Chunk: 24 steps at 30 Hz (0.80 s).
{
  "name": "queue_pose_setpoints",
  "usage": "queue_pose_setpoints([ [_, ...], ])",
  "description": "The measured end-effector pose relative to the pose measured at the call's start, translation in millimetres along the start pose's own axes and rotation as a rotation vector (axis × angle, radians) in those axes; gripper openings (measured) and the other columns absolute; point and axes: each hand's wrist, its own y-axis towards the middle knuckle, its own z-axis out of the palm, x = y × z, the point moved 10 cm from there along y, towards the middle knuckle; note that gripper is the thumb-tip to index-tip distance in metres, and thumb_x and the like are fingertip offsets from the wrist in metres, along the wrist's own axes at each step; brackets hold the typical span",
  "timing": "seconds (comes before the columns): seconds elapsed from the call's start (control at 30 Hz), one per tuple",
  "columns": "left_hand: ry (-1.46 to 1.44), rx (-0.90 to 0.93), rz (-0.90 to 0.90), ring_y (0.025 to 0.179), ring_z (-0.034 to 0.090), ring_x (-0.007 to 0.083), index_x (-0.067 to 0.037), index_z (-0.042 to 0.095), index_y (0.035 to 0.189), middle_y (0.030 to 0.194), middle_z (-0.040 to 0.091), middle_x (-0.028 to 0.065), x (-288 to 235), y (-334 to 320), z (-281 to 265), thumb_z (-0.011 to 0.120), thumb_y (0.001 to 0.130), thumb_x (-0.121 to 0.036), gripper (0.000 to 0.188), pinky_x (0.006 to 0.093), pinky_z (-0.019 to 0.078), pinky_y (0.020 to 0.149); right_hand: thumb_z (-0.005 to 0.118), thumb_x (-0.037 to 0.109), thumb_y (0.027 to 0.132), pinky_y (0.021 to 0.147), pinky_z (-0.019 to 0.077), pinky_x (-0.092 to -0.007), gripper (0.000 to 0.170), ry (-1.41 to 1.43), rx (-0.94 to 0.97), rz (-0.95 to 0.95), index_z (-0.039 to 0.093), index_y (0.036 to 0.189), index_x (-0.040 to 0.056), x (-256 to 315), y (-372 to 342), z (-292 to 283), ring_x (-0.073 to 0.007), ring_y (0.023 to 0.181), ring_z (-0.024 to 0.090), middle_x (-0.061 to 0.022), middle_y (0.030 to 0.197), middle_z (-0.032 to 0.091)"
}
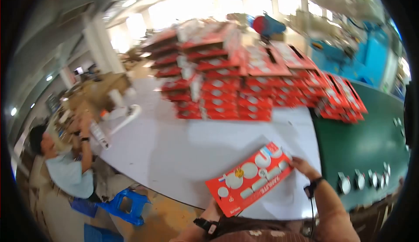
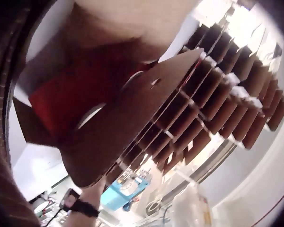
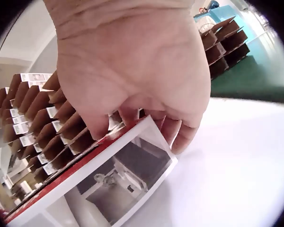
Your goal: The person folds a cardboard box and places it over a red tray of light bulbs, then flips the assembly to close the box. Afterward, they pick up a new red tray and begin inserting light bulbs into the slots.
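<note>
Red box (image 1: 252, 180) is slanting over the pale table (image 1: 174, 152), near stacked red cartons (image 1: 220, 93). Your right hand (image 1: 304, 168) is gripping its right end, fingers (image 3: 184, 137) curling round the corner; your left hand (image 1: 212, 212) is touching the left end, though one cannot tell how its fingers are lying.

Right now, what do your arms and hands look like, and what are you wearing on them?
Both the left hand and the right hand have no gloves, and no sleeves show on the forearms. Each wrist wears a black strap: the left strap and the right strap. Each has a small device, and a thin dark cable runs from the right one.
</note>
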Motion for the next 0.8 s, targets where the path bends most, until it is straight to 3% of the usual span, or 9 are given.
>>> queue_pose_setpoints([
  [0.07, -0.165, 0.05, -0.009, 0.116, 0.052, 0.0233, -0.005, 0.042, 0.133, 0.13, 0.05, 0.0147, -26.9, -22.2, 13.1, 0.057, 0.087, -0.022, 0.051, 0.0358, 0.0461, 0.093, 0.067, 0.028, 0.085, 0.102, 0.0381, -0.0383, 0.065, 0.193, 0.03, -0.071, 0.04, 0.135, -0.0042, 11.3, 9.1, 28.6, -0.0273, 0.121, 0.049, -0.0198, 0.129, 0.052],
  [0.1, -0.168, 0.043, 0.007, 0.116, 0.052, 0.0233, -0.005, 0.042, 0.133, 0.13, 0.05, 0.0147, -33.7, -15.0, -19.3, 0.057, 0.087, -0.022, 0.051, 0.0358, 0.0461, 0.093, 0.067, 0.028, 0.085, 0.102, 0.0381, -0.0383, 0.065, 0.193, 0.045, -0.08, 0.04, 0.135, -0.0042, 22.9, 22.1, 46.3, -0.0273, 0.121, 0.049, -0.0198, 0.129, 0.052],
  [0.17, 0.954, 0.017, 0.587, 0.103, 0.059, 0.0207, -0.004, 0.041, 0.131, 0.128, 0.051, 0.011, -63.2, -13.1, -73.6, 0.054, 0.091, -0.02, 0.045, 0.0384, 0.051, 0.087, 0.064, 0.024, 0.086, 0.097, 0.042, -0.0369, 0.061, -0.087, -0.045, -0.212, 0.04, 0.135, -0.0041, 34.0, 20.9, 65.5, -0.026, 0.116, 0.051, -0.0166, 0.13, 0.051],
  [0.37, 1.101, 0.553, 0.362, 0.102, 0.059, 0.022, -0.003, 0.043, 0.13, 0.126, 0.052, 0.0116, 20.6, 52.6, -26.5, 0.055, 0.09, -0.02, 0.045, 0.0391, 0.051, 0.086, 0.061, 0.023, 0.086, 0.092, 0.0464, -0.0384, 0.041, -0.223, -0.047, -0.342, 0.055, 0.121, 0.0033, 78.4, -63.1, 90.9, -0.0304, 0.105, 0.058, -0.0177, 0.118, 0.056],
  [0.5, 1.067, 0.65, 0.361, 0.101, 0.059, 0.0231, -0.002, 0.044, 0.129, 0.125, 0.053, 0.012, 36.3, 99.4, -3.5, 0.055, 0.089, -0.02, 0.044, 0.0396, 0.051, 0.085, 0.061, 0.019, 0.085, 0.092, 0.0451, -0.0386, 0.037, -0.266, -0.082, -0.248, 0.056, 0.118, 0.0035, 88.6, -151.9, 59.8, -0.0313, 0.107, 0.056, -0.0169, 0.117, 0.056],
  [0.6, 0.986, 0.565, 0.48, 0.1, 0.058, 0.0239, -0.001, 0.045, 0.128, 0.124, 0.054, 0.0123, -6.6, 117.4, 4.7, 0.056, 0.089, -0.019, 0.044, 0.04, 0.051, 0.084, 0.063, 0.017, 0.085, 0.093, 0.0442, -0.0379, 0.034, -0.465, -0.31, -0.346, 0.057, 0.115, 0.0045, 127.1, -255.5, 18.3, -0.0289, 0.11, 0.053, -0.0133, 0.116, 0.057],
  [0.7, 0.926, 0.429, 0.578, 0.1, 0.058, 0.0247, -0.001, 0.046, 0.127, 0.123, 0.055, 0.0126, -48.1, 133.4, 0.9, 0.056, 0.088, -0.019, 0.044, 0.0403, 0.051, 0.083, 0.068, 0.015, 0.08, 0.085, 0.0474, -0.0377, 0.033, -0.485, -0.6, -0.26, 0.06, 0.11, 0.0058, 148.3, -349.3, -37.6, -0.0286, 0.096, 0.059, -0.0129, 0.104, 0.061],
  [0.73, 0.909, 0.378, 0.607, 0.1, 0.058, 0.025, 0.0, 0.046, 0.127, 0.122, 0.055, 0.0127, -61.1, 137.7, -3.4, 0.056, 0.088, -0.019, 0.044, 0.0405, 0.0509, 0.083, 0.07, 0.011, 0.075, 0.085, 0.0469, -0.0373, 0.034, -0.738, -0.927, -0.087, 0.061, 0.107, 0.004, 157.9, -430.7, -88.5, -0.0284, 0.096, 0.059, -0.0134, 0.104, 0.061],
  [0.8, 0.879, 0.243, 0.669, 0.099, 0.058, 0.0256, 0.0, 0.047, 0.126, 0.122, 0.055, 0.0129, -94.6, 132.6, -26.1, 0.057, 0.088, -0.019, 0.044, 0.0407, 0.0509, 0.083, 0.072, 0.015, 0.073, 0.088, 0.0451, -0.0367, 0.038, -0.646, -1.074, 0.204, 0.062, 0.107, 0.0041, 146.9, -502.0, -133.9, -0.0307, 0.099, 0.056, -0.0138, 0.103, 0.061],
])
